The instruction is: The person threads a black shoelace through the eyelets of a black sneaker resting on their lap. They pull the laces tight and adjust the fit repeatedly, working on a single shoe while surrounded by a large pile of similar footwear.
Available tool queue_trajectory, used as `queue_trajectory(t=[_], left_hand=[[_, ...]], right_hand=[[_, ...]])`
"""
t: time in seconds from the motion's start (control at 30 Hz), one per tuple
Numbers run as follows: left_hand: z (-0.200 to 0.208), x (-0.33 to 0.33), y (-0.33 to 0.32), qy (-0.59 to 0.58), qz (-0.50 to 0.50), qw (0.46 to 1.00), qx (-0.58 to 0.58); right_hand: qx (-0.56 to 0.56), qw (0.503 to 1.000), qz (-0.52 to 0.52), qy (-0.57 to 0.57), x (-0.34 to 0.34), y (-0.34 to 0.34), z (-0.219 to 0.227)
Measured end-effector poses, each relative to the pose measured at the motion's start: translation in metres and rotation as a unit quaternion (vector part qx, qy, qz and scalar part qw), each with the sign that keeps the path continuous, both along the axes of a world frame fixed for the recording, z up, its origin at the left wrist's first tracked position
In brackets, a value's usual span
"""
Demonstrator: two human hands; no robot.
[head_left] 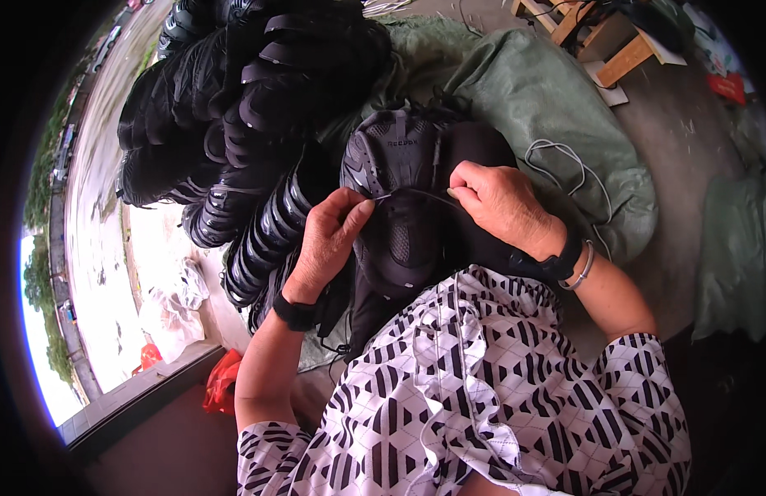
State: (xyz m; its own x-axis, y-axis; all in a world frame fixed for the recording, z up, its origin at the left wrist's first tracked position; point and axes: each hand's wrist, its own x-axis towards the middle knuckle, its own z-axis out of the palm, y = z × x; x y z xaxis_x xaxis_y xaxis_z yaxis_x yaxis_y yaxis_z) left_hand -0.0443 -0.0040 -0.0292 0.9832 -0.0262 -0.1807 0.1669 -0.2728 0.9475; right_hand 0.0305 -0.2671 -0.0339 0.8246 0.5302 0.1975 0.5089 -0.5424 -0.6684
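Note:
A black mesh shoe (399,244) lies on my lap, its toe toward me. My left hand (326,240) is closed at the shoe's left edge, thumb and forefinger pinching one end of a dark lace. Across the middle of the shoe the lace (428,195) runs to the right, drawn taut. My right hand (508,207) pinches its other part, held just off the shoe's right side. What lies inside each pinch is mostly hidden by the fingers. Dark cloth (482,153) covers my leg beside the shoe.
A tall heap of black shoes (259,124), some nested in rows, rises at the left. Behind and right spreads a green woven sack (556,99) with a loose grey cord (577,157) on it. A wooden stand (627,59) is at the far right, a red bag (223,380) at the lower left.

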Motion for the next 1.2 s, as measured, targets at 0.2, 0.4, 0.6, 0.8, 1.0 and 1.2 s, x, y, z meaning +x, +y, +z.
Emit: queue_trajectory(t=[0.2,0.4,0.6,0.8,1.0,1.2], left_hand=[[0.0,0.007,-0.003,-0.022,0.032,0.998,-0.042],[0.004,0.006,-0.006,0.016,0.051,0.998,-0.038],[0.007,0.005,-0.009,0.05,0.082,0.994,-0.054],[0.006,0.007,-0.008,0.072,0.115,0.989,-0.062],[0.006,0.018,-0.014,-0.088,0.096,0.987,0.09],[0.021,0.032,-0.006,-0.185,-0.029,0.943,0.274]], right_hand=[[0.02,0.999,-0.003,-0.025,0.005,0.006,-0.001],[0.012,0.998,0.008,-0.064,0.006,0.01,-0.006],[-0.021,0.985,0.088,-0.148,0.008,0.013,0.006],[-0.036,0.984,0.13,-0.115,0.012,0.01,0.008],[-0.045,0.968,0.15,-0.194,0.019,0.009,0.008],[-0.017,0.942,0.153,-0.297,0.03,0.013,0.011]])
